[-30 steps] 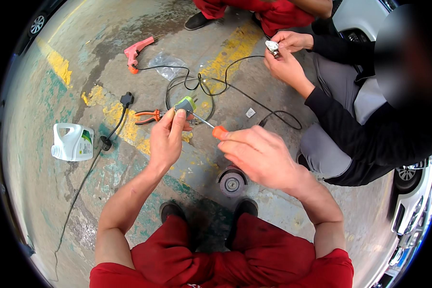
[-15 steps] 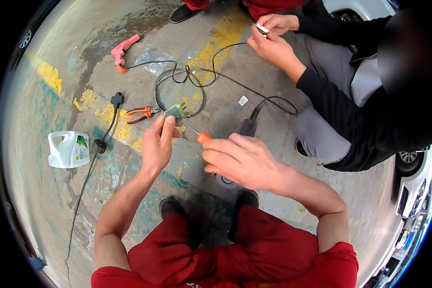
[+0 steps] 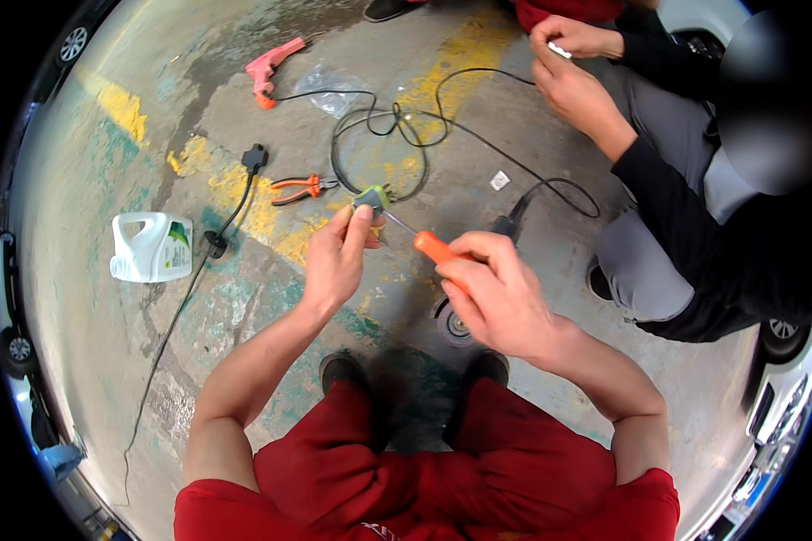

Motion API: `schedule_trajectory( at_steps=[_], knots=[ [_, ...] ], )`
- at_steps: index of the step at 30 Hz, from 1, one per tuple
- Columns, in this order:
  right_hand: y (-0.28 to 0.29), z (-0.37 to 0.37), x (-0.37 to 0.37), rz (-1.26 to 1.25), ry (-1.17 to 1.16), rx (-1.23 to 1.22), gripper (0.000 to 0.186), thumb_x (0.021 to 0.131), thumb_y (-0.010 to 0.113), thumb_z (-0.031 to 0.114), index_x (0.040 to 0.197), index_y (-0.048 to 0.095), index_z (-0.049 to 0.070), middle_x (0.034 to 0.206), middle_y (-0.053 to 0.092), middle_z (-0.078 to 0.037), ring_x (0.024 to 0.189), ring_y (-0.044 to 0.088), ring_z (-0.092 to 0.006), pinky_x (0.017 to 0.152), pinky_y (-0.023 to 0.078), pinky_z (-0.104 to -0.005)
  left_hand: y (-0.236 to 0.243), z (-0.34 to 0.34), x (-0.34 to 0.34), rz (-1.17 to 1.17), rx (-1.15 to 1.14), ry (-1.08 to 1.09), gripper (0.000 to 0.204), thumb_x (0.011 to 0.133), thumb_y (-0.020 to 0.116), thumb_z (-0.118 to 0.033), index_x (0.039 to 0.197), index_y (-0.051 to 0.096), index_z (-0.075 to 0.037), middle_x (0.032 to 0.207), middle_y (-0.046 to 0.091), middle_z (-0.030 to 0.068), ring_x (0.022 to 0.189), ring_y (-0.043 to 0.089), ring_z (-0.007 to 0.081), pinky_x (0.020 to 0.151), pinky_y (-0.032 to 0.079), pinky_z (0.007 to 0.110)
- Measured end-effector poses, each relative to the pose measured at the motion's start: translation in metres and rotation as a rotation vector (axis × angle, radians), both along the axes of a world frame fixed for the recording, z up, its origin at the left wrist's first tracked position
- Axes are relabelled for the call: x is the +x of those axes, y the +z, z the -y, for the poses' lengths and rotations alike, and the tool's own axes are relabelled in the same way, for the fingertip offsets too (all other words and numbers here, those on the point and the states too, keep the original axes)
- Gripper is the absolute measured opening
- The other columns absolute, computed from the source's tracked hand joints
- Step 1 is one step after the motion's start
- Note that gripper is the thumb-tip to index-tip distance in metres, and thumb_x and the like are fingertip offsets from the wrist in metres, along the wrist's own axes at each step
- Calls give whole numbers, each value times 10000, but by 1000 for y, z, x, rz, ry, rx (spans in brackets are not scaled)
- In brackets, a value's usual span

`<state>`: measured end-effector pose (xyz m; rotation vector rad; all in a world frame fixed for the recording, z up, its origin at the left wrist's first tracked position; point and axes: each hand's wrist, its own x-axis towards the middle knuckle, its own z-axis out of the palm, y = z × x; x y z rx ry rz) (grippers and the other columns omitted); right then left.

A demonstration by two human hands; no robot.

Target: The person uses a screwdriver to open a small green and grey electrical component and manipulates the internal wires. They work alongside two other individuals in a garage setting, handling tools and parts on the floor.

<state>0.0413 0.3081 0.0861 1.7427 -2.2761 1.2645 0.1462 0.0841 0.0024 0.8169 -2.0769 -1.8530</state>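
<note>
Between the thumb and fingers of my left hand [image 3: 336,261] sits a small green and grey plug [image 3: 371,197], its prongs facing away from me. My right hand [image 3: 507,293] is closed around the orange handle of a screwdriver [image 3: 436,248]. The metal shaft slants up to the left and its tip meets the plug; the exact contact point is too small to make out. Orange-handled pliers [image 3: 302,188] lie on the floor just beyond my left hand. Below my right hand an angle grinder [image 3: 454,323] lies partly hidden, with its disc showing.
A looped black cable [image 3: 427,180] runs across the floor to a pink glue gun [image 3: 269,72] beside a clear plastic bag [image 3: 336,90]. On the left are a white jug [image 3: 153,248] and a corded black connector [image 3: 254,159]. A co-worker's hands [image 3: 576,77] hold a small white piece.
The view has shifted, so the floor things appear farther right. My right hand has turned around the screwdriver, showing more of its handle. The plug stays in my left hand.
</note>
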Motion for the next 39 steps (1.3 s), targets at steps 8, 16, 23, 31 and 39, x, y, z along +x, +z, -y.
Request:
schedule_trajectory(
  at_steps=[8, 16, 23, 31, 39],
  knots=[
    [4, 0, -1, 231, -257, 103, 362, 988, 784, 197, 1260, 618, 24, 1059, 704, -175, 822, 743, -351, 721, 609, -436, 12, 2, 0, -51, -106, -1, 393, 1144, 547, -337, 1222, 706, 14, 999, 775, 88, 841, 714, 137, 777, 564, 311],
    [19, 2, -9, 759, -304, 284, 379, 1078, 671, 334, 1245, 583, 5, 906, 739, -196, 831, 756, -343, 726, 573, -437, 7, 4, 1, -19, -117, -11, 390, 1153, 515, -336, 1243, 692, 0, 1011, 770, 68, 825, 713, 139, 787, 561, 314],
    [13, -4, -12, 78, -57, 139, 315, 969, 786, 217, 1190, 634, 51, 913, 638, -110, 732, 683, -308, 621, 555, -411, 9, 5, -1, -2, -107, -22, 405, 1162, 499, -335, 1176, 684, 26, 973, 759, 80, 821, 705, 137, 782, 563, 312],
    [14, -5, -22, -217, 73, 166, 291, 976, 756, 217, 1208, 662, 68, 959, 564, -63, 771, 666, -241, 621, 556, -368, 5, 6, 1, 30, -113, -31, 394, 1159, 514, -331, 1155, 685, 25, 962, 758, 85, 810, 700, 136, 764, 553, 310],
    [24, -2, -25, 727, -292, 267, 412, 1076, 676, 377, 1256, 588, 17, 928, 757, -173, 770, 735, -324, 719, 572, -418, 10, -1, -17, -56, -147, 21, 390, 1151, 530, -331, 1191, 684, 26, 983, 757, 61, 804, 672, 108, 778, 557, 292]
  ],
)
